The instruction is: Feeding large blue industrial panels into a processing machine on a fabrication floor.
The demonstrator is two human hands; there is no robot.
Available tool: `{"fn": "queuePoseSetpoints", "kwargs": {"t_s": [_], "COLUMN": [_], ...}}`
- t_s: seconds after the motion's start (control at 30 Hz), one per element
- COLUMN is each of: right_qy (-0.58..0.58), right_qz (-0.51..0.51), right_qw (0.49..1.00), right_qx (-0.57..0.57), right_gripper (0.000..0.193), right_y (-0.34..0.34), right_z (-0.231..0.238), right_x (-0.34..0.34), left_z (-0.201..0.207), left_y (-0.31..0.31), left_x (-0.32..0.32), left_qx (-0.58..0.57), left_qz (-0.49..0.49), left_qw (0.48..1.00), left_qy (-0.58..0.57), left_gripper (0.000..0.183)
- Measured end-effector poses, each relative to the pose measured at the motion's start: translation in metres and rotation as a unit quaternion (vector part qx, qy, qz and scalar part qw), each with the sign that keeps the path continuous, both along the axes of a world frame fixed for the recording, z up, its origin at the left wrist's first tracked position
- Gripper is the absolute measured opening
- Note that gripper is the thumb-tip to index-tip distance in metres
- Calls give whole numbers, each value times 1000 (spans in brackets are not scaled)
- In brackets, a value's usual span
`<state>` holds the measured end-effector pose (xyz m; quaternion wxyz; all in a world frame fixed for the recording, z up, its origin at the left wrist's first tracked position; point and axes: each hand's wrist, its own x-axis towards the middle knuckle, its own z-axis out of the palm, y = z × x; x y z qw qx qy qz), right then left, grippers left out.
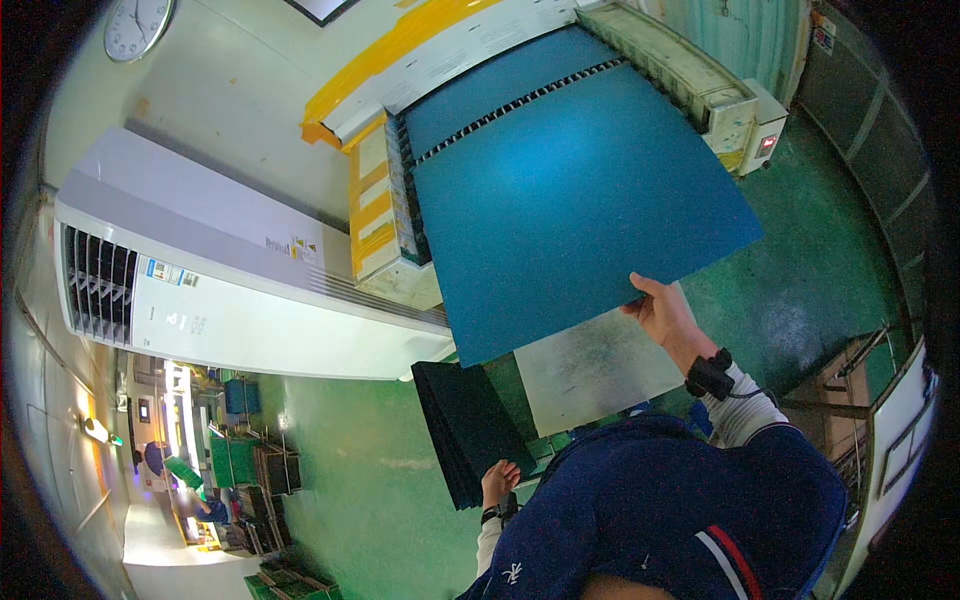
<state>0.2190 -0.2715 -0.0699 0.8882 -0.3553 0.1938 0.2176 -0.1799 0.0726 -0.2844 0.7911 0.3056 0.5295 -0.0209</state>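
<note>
A large flat blue panel (pixel 580 190) reaches toward me from the conveyor rollers (pixel 520 104) of a machine. My right hand (pixel 662 312) grips its near edge, thumb on top and fingers underneath. A second blue panel (pixel 510 80) lies farther in, beyond a row of black rollers. Lower down, several dark panels (pixel 462 435) stand together, leaning at a slant. Beside their lower right corner is my left hand (pixel 500 482), its fingers loosely bent and apart, with nothing visible in them. Whether it touches the panels is unclear. Under the blue panel's near edge shows a pale grey flat surface (pixel 600 370).
A tall white air conditioner (pixel 250 260) is on the left. Yellow-marked machine sides (pixel 372 215) flank the rollers, with a control box (pixel 765 130) at right. Racks (pixel 270 470) and another person (pixel 205 508) are far left. A frame (pixel 850 390) stands right.
</note>
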Motion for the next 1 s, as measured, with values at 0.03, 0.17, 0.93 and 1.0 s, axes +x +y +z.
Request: {"fn": "queuePoseSetpoints", "kwargs": {"t_s": [0.03, 0.17, 0.93, 1.0], "right_qy": [1, -5, -22, -24], "right_qz": [1, 1, -5, 2], "right_qw": [1000, 1000, 1000, 1000], "right_qx": [8, -1, -11, -11], "right_gripper": [27, 15, 17, 17], "right_y": [0, 3, 13, 14], "right_z": [1, 4, -10, -11], "right_x": [1, 5, 27, 29], "left_z": [-1, 3, 15, 10], "left_y": [1, -4, -10, -7], "left_x": [0, 2, 15, 12], "left_qx": [-32, 28, 80, 75], "left_qz": [0, -5, -17, -12], "left_qw": [999, 999, 996, 996], "left_qy": [-34, 20, 44, 45], "left_gripper": [19, 20, 18, 18]}}
